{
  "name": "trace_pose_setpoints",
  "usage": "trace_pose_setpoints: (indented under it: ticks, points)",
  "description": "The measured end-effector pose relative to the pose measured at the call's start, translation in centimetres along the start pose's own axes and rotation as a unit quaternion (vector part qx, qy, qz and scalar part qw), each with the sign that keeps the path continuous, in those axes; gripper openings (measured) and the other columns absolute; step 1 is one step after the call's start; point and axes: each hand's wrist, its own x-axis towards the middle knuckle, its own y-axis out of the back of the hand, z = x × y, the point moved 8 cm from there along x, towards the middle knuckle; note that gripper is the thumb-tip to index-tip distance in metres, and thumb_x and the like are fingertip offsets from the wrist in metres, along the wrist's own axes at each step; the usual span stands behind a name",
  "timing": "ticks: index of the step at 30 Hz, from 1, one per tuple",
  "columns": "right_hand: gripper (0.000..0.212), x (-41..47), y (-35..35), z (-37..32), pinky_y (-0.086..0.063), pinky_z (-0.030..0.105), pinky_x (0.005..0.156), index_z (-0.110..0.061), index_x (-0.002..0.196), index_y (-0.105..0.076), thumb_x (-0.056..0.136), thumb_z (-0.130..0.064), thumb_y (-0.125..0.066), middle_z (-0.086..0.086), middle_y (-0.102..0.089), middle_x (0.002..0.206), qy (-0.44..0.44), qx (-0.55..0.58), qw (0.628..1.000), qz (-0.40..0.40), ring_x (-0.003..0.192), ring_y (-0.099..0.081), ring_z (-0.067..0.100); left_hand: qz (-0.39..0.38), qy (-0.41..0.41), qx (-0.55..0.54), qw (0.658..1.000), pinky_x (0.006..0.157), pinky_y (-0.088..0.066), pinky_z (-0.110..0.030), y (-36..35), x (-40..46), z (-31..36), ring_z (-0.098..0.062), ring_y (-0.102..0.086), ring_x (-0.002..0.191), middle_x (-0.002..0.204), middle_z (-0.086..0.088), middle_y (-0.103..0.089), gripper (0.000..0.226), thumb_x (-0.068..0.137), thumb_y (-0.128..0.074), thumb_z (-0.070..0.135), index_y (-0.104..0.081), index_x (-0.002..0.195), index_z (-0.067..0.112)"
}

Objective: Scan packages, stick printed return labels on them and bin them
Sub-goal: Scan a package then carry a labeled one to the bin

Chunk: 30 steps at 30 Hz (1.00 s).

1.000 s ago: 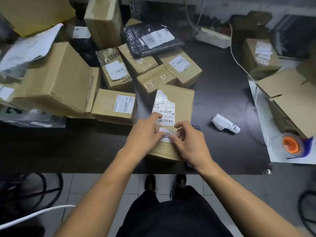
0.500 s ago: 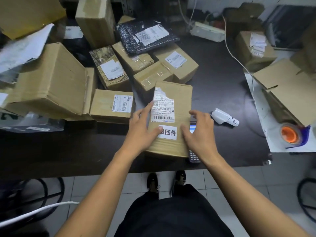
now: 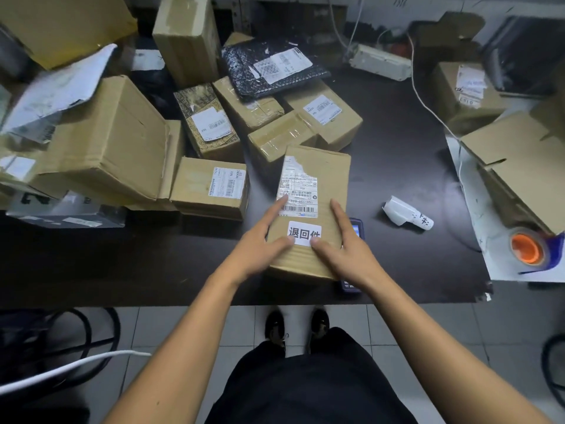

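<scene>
Dark tabletop (image 3: 397, 166) fills mid-frame; at its near edge, centre, lies a cardboard package (image 3: 324, 185), long axis running toward the top. The left hand (image 3: 260, 240) and right hand (image 3: 345, 246) press spread, straight fingers on it, thumbs touching its white return label (image 3: 304, 233).

Dark matte worktop (image 3: 397, 166), front edge over pale grey tiled floor (image 3: 171, 325). White board (image 3: 483, 209) overlaps its right end. Light wall (image 3: 428, 4) at back, cables (image 3: 428, 105) trailing down. Black cable loops (image 3: 76, 335) on floor left. Dim, even light.
</scene>
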Motion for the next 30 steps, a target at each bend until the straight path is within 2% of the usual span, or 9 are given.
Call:
trace_pose_setpoints:
  ticks: [1,5,9,12,18,20,24,27,30]
  points:
    - [0.080,0.0,-0.1,0.0,-0.035,-0.002,0.080,-0.048,0.153,-0.015,0.092,-0.033,-0.065,-0.018,-0.047,0.135,0.004,0.000,1.000,-0.002,0.111,-0.051,0.001,0.000,0.001,0.000,1.000,0.113,-0.040,-0.032,-0.1,-0.1,0.0,0.004,-0.053,0.123,0.142,0.015,-0.049,0.076,0.090,-0.066,0.010,-0.034,0.147,0.048]
    - [0.085,-0.4,0.2,0.1,-0.037,0.018,0.098,-0.046,0.153,-0.016,0.088,-0.033,-0.069,-0.012,-0.046,0.146,0.028,-0.004,1.000,-0.002,0.120,-0.052,0.005,0.007,0.005,0.002,1.000,0.105,-0.045,-0.024,-0.9,-1.3,0.8,0.017,-0.053,0.109,0.131,0.022,-0.049,0.080,0.088,-0.065,0.004,-0.033,0.146,0.049]
    - [0.084,-1.8,0.4,0.8,-0.035,0.017,0.094,-0.045,0.153,-0.017,0.088,-0.035,-0.069,-0.012,-0.047,0.145,0.058,-0.033,0.997,-0.036,0.115,-0.051,0.004,0.045,0.017,0.007,0.999,0.093,-0.046,-0.012,-2.2,-4.3,0.8,0.022,-0.053,0.101,0.122,0.032,-0.047,0.080,0.088,-0.066,0.009,-0.029,0.146,0.051]
    - [0.084,-3.1,0.3,1.1,-0.037,0.018,0.097,-0.045,0.153,-0.017,0.088,-0.036,-0.069,-0.012,-0.047,0.146,0.084,-0.054,0.993,-0.069,0.117,-0.051,0.006,0.094,0.032,-0.011,0.995,0.097,-0.049,-0.022,-3.4,-7.2,0.3,0.012,-0.055,0.107,0.124,0.026,-0.051,0.081,0.088,-0.065,0.011,-0.028,0.146,0.053]
    - [0.086,-7.0,-1.9,1.6,-0.035,0.024,0.111,-0.040,0.154,-0.018,0.087,-0.038,-0.070,-0.013,-0.040,0.152,0.143,-0.083,0.974,-0.153,0.131,-0.047,0.006,0.182,0.042,-0.060,0.980,0.096,-0.049,-0.019,-4.8,-14.3,-1.3,0.015,-0.055,0.106,0.123,0.031,-0.049,0.080,0.088,-0.065,0.005,-0.030,0.147,0.048]
    - [0.086,-8.6,-3.5,1.3,-0.033,0.020,0.108,-0.036,0.155,-0.018,0.087,-0.035,-0.071,-0.011,-0.039,0.153,0.162,-0.098,0.965,-0.181,0.131,-0.046,0.005,0.206,0.045,-0.094,0.973,0.091,-0.049,-0.013,-5.0,-17.0,-2.4,0.019,-0.056,0.102,0.125,0.030,-0.048,0.079,0.089,-0.063,-0.001,-0.031,0.148,0.041]
    - [0.086,-12.2,-7.9,0.4,-0.034,0.017,0.102,-0.033,0.156,-0.018,0.088,-0.035,-0.070,-0.012,-0.041,0.151,0.200,-0.139,0.942,-0.231,0.128,-0.046,0.004,0.272,0.052,-0.140,0.951,0.100,-0.050,-0.029,-4.4,-23.1,-5.7,-0.001,-0.062,0.114,0.131,0.022,-0.057,0.081,0.087,-0.062,0.000,-0.034,0.146,0.046]
    - [0.086,-15.6,-12.1,-0.6,-0.033,0.017,0.099,-0.031,0.157,-0.017,0.088,-0.038,-0.069,-0.016,-0.040,0.147,0.226,-0.158,0.922,-0.274,0.126,-0.043,0.001,0.324,0.056,-0.163,0.930,0.101,-0.051,-0.032,-3.5,-28.5,-8.2,-0.002,-0.062,0.116,0.131,0.021,-0.058,0.081,0.086,-0.062,-0.002,-0.035,0.147,0.044]
    - [0.088,-19.6,-17.3,-1.3,-0.039,0.012,0.094,-0.032,0.156,-0.016,0.087,-0.045,-0.069,-0.035,-0.037,0.137,0.242,-0.169,0.896,-0.332,0.116,-0.049,-0.010,0.373,0.054,-0.191,0.906,0.103,-0.050,-0.036,-2.4,-34.5,-10.9,-0.004,-0.062,0.116,0.133,0.015,-0.060,0.081,0.086,-0.062,-0.001,-0.035,0.149,0.043]
